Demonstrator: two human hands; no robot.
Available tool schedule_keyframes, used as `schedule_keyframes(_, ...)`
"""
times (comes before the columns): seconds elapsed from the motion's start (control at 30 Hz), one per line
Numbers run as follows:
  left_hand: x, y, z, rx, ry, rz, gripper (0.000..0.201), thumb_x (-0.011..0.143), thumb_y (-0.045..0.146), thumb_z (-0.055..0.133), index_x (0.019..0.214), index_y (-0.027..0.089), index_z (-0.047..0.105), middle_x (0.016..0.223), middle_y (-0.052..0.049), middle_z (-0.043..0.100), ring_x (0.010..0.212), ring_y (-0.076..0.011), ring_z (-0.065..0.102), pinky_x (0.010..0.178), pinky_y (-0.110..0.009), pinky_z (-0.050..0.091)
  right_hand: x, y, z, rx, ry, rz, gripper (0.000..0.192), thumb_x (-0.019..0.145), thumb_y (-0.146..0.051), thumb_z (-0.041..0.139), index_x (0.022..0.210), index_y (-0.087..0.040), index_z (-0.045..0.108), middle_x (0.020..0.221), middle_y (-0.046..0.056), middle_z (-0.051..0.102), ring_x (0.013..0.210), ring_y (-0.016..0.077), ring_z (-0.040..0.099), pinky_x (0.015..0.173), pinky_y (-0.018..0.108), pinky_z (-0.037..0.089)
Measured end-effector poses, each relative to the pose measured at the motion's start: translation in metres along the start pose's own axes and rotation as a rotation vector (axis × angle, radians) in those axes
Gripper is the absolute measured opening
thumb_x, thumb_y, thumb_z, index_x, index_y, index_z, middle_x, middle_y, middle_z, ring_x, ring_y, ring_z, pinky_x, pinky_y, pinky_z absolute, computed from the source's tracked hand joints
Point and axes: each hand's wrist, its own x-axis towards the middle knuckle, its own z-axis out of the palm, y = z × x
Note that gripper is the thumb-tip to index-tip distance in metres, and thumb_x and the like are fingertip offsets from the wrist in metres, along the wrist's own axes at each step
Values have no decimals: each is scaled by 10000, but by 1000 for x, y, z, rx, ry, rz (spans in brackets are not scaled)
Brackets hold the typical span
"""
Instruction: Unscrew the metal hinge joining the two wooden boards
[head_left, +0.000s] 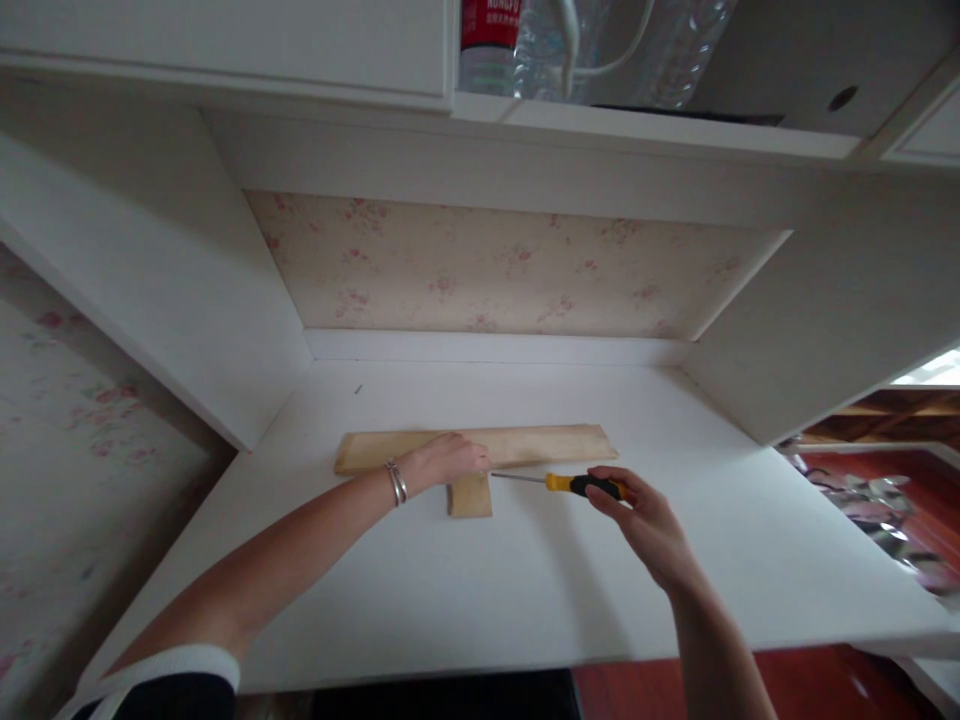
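White desk [450, 600], side panels [142, 250], flowered wallpaper [480, 265] behind. Long board [547, 445], short block [471, 500] mid-desk; wide stretch to front edge [637, 655]. Right hand [637, 515] gripping screwdriver [589, 486], tip beside block; left hand [450, 460] over both, grip unclear.

A smooth white desktop [420, 600] carries a long wooden board [540, 446], which lies crosswise with bare desktop both behind it and in front. Against the board's middle, on the near side, a short wooden block [471, 498] rests at about a right angle to it; whether the two touch is hidden. Beyond the board, behind its left end and well apart from it, lies a tiny slim dark object [358, 388], too small to identify.
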Motion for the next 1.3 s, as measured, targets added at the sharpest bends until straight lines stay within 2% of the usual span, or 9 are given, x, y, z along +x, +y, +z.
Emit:
schedule_keyframes(0.2,-3,2,9,66,65,26,167,847,38,494,831,168,598,806,-16,627,581,-124,597,479,-252,395,-11,15,9,97,-35,81,367,713,-471,688,975,-219,639,938,71,680,838,216,598,741,345,438)
schedule_keyframes(0.33,-4,5,15,80,87,13,155,871,72,468,834,160,590,810,-27,620,563,-138,597,456,-255,396,-10,18,17,102,-12,71,379,710,-474,692,984,-217,638,948,74,677,850,222,596,745,348,438)
schedule_keyframes(0.47,-4,4,14,31,98,-94,178,909,137,418,895,161,594,841,-48,630,587,-155,606,506,-269,437,-9,18,24,72,49,53,389,722,-468,683,1013,-214,639,941,75,676,841,219,593,752,356,435)
schedule_keyframes(0.67,-9,3,15,-179,84,-263,308,954,285,352,876,171,627,918,-79,656,794,-190,638,716,-298,488,-10,20,28,91,27,76,406,712,-473,690,1016,-207,644,949,79,680,845,228,604,755,364,446)
schedule_keyframes(0.83,-5,9,17,-239,77,-354,304,944,301,354,905,165,623,968,-97,669,826,-208,649,721,-316,502,-9,21,35,119,-8,111,414,712,-485,693,1019,-214,633,927,60,677,829,217,602,748,355,452)
schedule_keyframes(1.0,7,8,14,-277,57,-433,324,931,287,360,897,153,653,939,-123,695,836,-224,664,736,-321,505,-10,12,42,124,-3,84,401,707,-490,699,985,-206,646,910,67,680,815,219,603,738,354,461)
schedule_keyframes(1.2,11,-1,15,-325,47,-461,348,920,271,350,873,154,675,962,-130,704,865,-232,668,751,-325,500,-10,12,35,88,70,34,361,723,-461,692,996,-228,647,1057,73,671,960,238,601,880,400,431)
schedule_keyframes(1.3,8,-3,14,-368,44,-452,343,918,284,361,867,161,677,973,-115,704,885,-220,662,760,-302,489,-8,12,27,91,121,34,383,710,-464,699,1005,-223,654,1045,79,678,950,246,609,868,411,445)
